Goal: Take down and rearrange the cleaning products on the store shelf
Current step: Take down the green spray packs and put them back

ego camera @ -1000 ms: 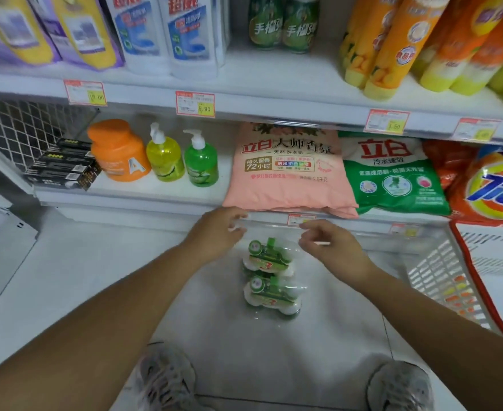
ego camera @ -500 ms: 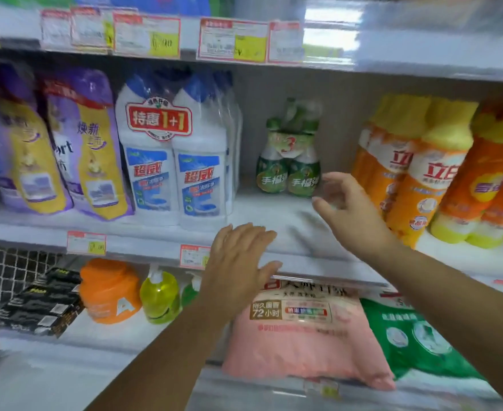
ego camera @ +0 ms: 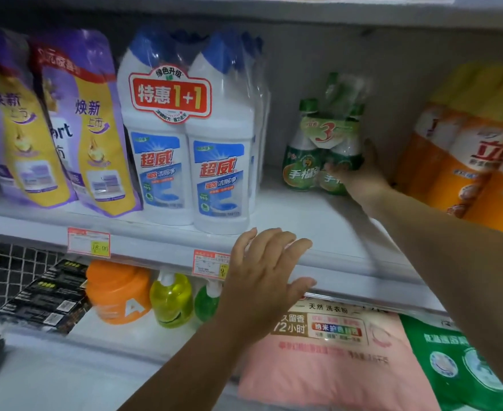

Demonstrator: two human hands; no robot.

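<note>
right hand [ego camera: 360, 177] grips wrapped green bottle pack [ego camera: 308, 161] | left hand [ego camera: 263, 281] spread

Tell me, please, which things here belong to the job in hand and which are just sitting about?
In hand:
green bottle pack, gripped by the right hand
left hand, open by the shelf edge

Sitting about:
white cleaner bottles
purple pouches
orange bottles
pink bag
</note>
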